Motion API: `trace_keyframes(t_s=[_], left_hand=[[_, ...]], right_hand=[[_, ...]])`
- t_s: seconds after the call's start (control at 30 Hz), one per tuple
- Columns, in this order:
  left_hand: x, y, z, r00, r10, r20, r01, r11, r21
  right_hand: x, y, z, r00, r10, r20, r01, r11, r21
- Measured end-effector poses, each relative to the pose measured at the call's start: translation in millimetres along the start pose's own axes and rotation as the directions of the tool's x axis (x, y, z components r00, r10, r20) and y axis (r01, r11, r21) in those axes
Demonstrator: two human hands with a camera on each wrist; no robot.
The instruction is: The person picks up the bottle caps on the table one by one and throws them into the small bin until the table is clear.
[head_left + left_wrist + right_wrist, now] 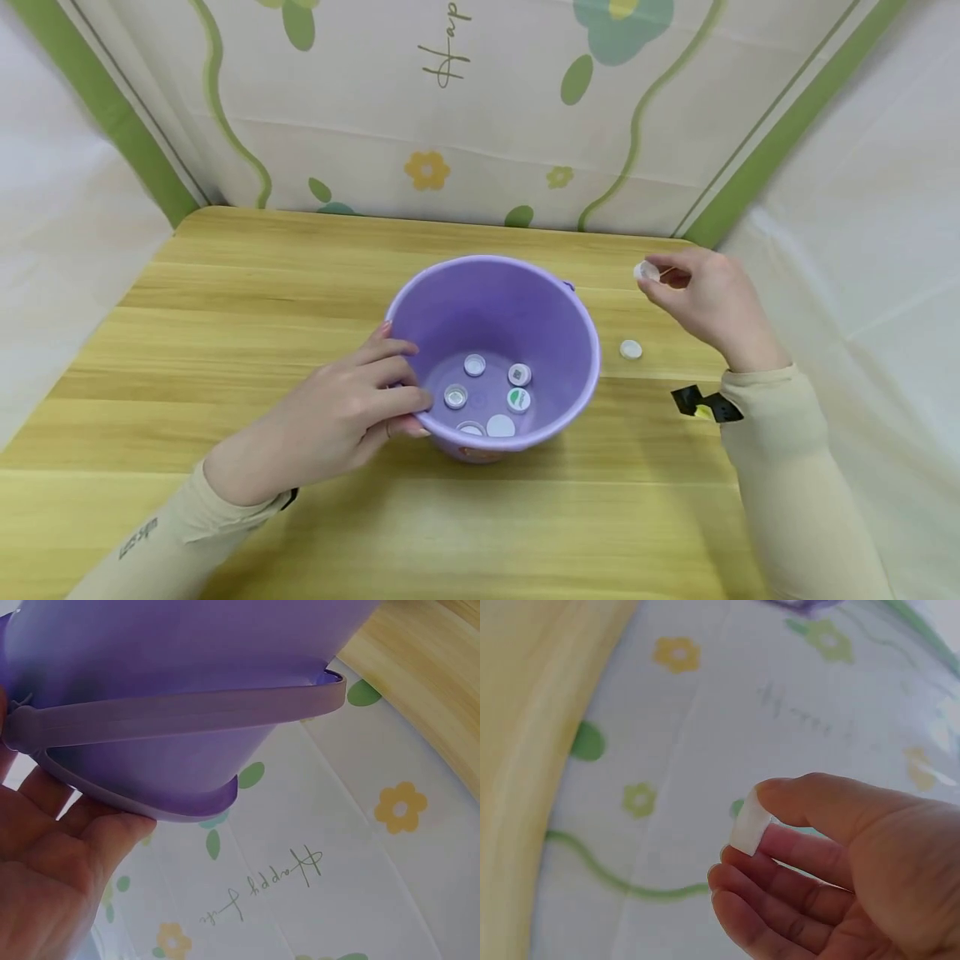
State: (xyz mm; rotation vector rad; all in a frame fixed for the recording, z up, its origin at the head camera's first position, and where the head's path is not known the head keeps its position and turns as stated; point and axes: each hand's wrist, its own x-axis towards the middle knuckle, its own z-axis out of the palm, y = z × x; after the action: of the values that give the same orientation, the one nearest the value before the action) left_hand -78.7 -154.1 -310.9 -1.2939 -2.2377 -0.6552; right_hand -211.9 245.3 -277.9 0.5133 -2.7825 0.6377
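A purple bucket (487,304) stands on the wooden table, tipped a little so its inside shows in the head view. My left hand (356,408) grips its rim at the near left, fingers over the edge; in the left wrist view the thumb presses the rim from beside the handle (187,716). Several white bottle caps lie on the bucket's floor, one with a green print (518,400). To the right of the bucket, my right hand (716,304) pinches a white bottle cap (750,826) between thumb and fingers, above the table.
One more white cap (631,349) lies on the table (247,317) between the bucket and my right hand. Behind the table's far edge hangs a white curtain (495,125) with flowers and green lines. White cloth sides stand left and right.
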Motion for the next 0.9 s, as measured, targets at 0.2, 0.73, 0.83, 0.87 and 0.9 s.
trace_keyframes(t_s=[0.2, 0.73, 0.83, 0.87, 0.9], left_hand=[[-1.9, -1.3, -0.4, 1.000, 0.001, 0.009, -0.001, 1.000, 0.000], [-2.5, -0.3, -1.7, 1.000, 0.002, 0.009, -0.002, 1.000, -0.005], [-2.8, -0.5, -1.6, 1.000, -0.005, 0.012, 0.005, 1.000, -0.002], [-2.8, -0.5, -1.7, 1.000, -0.005, 0.011, 0.005, 1.000, -0.002], [-2.7, -0.5, -1.7, 1.000, -0.005, 0.009, 0.005, 1.000, -0.002]], right_hand=[[-3.2, -35, -7, 0.977, -0.183, -0.113, 0.191, 0.980, 0.061], [-3.6, -103, -8, 0.908, -0.414, -0.060, 0.418, 0.901, 0.111], [-1.4, -109, -5, 0.894, -0.447, -0.039, 0.447, 0.883, 0.141], [-1.1, -111, -3, 0.890, -0.454, -0.035, 0.454, 0.878, 0.151], [-1.0, -112, -2, 0.887, -0.461, -0.030, 0.460, 0.874, 0.158]])
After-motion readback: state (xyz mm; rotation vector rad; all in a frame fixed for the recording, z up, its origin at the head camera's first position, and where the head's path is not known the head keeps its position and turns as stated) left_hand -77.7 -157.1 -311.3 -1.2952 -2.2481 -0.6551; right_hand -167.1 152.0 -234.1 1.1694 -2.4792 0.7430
